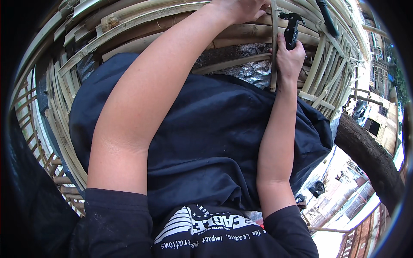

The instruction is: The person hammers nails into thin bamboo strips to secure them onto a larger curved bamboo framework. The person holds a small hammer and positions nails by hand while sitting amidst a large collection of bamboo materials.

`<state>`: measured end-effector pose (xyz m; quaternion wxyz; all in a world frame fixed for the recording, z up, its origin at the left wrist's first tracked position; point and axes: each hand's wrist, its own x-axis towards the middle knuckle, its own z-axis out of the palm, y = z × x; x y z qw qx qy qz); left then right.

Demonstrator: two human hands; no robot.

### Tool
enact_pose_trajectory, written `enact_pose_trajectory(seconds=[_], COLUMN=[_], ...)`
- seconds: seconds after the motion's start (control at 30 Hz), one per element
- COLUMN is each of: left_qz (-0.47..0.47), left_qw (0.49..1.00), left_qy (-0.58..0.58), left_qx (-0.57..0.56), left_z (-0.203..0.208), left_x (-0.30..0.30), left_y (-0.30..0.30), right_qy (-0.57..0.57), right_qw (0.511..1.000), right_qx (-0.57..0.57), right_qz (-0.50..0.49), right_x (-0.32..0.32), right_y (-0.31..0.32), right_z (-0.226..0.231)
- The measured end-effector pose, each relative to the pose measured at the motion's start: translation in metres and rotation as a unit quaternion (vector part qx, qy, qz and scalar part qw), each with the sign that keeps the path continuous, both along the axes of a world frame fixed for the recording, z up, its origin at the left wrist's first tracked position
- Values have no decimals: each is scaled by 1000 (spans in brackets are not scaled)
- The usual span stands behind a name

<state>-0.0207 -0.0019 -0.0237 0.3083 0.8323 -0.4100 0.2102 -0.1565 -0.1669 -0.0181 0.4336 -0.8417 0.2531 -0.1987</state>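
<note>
Two bare hands work high in the head view, both arms rising from the lower edge across a dark navy shirt (206, 142) with white print at the bottom.

Right hand (289, 60): grip closed around the handle of a black hand tool (291, 29), whose head stands just above the fist near the top of the frame. The tool's kind is hard to tell from here; it may be a small hammer or a cutter. The same fist lies against a thin upright bamboo strip (274, 47), which runs from the top edge down past the wrist.

Left hand (241, 8): partly cut off by the top edge. Fingers curl over the bamboo where the upright strip meets the horizontal poles; the grip looks closed on the strip, though the fingertips are out of sight.

Bamboo frame (142, 26): split slats and round poles curve across the upper part of the view and down the left side, woven as a lattice. Between the poles, just below the hands, shows a patch of crinkled silver foil sheeting (254, 71).

Surroundings: a thick dark tree trunk (370, 155) slants through the right side. Beyond it, far below, sunlit buildings (385, 120) and pale ground. A second black tool or strap (327, 17) lies on the slats upper right, apart from the hands.
</note>
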Motion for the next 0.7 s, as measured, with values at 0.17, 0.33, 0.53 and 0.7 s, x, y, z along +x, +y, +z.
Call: enact_pose_trajectory(seconds=[0.17,0.33,0.53,0.7], left_qz=[3,-15,1,13], left_qw=[1000,1000,1000,999], left_qy=[7,19,22,9], left_qx=[8,-15,23,43], left_z=[3,5,7,4], left_x=[-1,-2,-5,-5], left_y=[1,0,-2,-4], right_qy=[6,4,7,-4], right_qw=[1000,1000,999,995], right_qx=[-19,-31,-31,-100], right_qz=[-4,-1,-18,-25], right_x=[-1,-2,-2,1], right_y=[4,1,6,-3], right_z=[2,0,3,-11])
